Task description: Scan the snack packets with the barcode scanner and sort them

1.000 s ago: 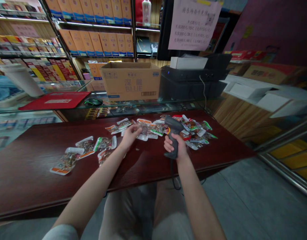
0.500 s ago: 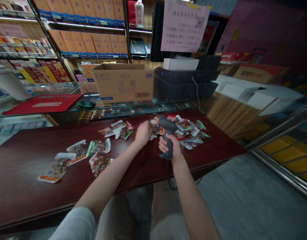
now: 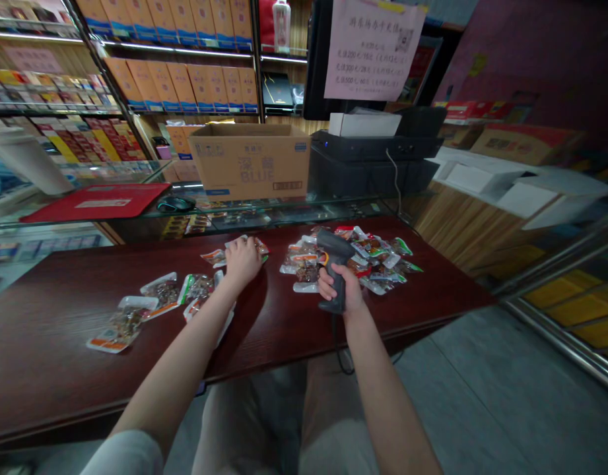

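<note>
While the right hand [image 3: 340, 287] clamps a dark scanner [image 3: 333, 247], the left hand [image 3: 243, 260] rests open on packets [image 3: 213, 257].
Handle [image 3: 331, 306] near upright, nose [image 3: 323, 239] tilted up-left, cord [image 3: 339, 340] hanging below.

Our counter [image 3: 86, 310] is dark red, wood-grained; at twelve o'clock, a tan carton [image 3: 249, 161] printed blue; at one, a charcoal scanner [image 3: 336, 254], orange-trimmed.

From my remote view, the dark red counter [image 3: 70, 316] looks like smooth, glossy wood-grain laminate. Shiny clear plastic snack packets [image 3: 368, 254] lie on it, a matt black plastic barcode scanner [image 3: 335, 264] sits above it, and a matt cardboard box [image 3: 249, 161] stands beyond it.
</note>
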Tool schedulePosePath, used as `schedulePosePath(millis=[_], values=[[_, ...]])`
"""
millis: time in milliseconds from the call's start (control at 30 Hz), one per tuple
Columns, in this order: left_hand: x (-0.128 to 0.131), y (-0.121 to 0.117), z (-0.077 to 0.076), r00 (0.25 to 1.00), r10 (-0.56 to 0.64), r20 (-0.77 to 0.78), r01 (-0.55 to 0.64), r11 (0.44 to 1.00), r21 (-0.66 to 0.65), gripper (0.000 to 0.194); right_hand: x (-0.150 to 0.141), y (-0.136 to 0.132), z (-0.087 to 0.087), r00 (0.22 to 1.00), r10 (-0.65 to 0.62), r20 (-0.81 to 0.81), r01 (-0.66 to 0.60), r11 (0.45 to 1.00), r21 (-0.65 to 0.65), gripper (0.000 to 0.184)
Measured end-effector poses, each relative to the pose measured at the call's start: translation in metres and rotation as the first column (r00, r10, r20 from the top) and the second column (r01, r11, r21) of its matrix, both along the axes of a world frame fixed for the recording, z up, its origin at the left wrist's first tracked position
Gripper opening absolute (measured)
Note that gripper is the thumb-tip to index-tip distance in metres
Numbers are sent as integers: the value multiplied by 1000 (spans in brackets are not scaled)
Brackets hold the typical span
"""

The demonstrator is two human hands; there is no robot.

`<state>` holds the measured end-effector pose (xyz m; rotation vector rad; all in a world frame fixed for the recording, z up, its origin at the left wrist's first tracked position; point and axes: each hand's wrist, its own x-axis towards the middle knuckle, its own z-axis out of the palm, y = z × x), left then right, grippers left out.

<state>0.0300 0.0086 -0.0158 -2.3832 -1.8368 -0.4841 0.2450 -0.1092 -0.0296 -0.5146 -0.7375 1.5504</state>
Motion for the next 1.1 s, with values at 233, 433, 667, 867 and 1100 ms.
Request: schedulePosePath(millis=[233, 433, 667, 867, 1100], values=[[-38, 20, -14, 997, 49, 62, -40, 989, -139, 54, -4, -1, 2, 998, -42, 55, 45, 998, -53, 24], [-39, 20, -14, 997, 57, 59, -49, 990, -134, 45, -3, -1, 1, 997, -29, 71, 33, 998, -58, 21], [-47, 23, -10, 990, 6, 138, 20, 983, -184, 45, -2, -1, -2, 997, -1, 72, 6, 998, -70, 21], [-44, 20, -8, 972, -142, 190, 150, 988, -29, 37, -4, -2, 3, 993, -33, 116, 44, 995, -93, 22], [-43, 11, 2, 782, -553, 288, 474, 828, 301, 42, 0, 1, -4, 990, 12, 140, -3, 998, -67, 30]])
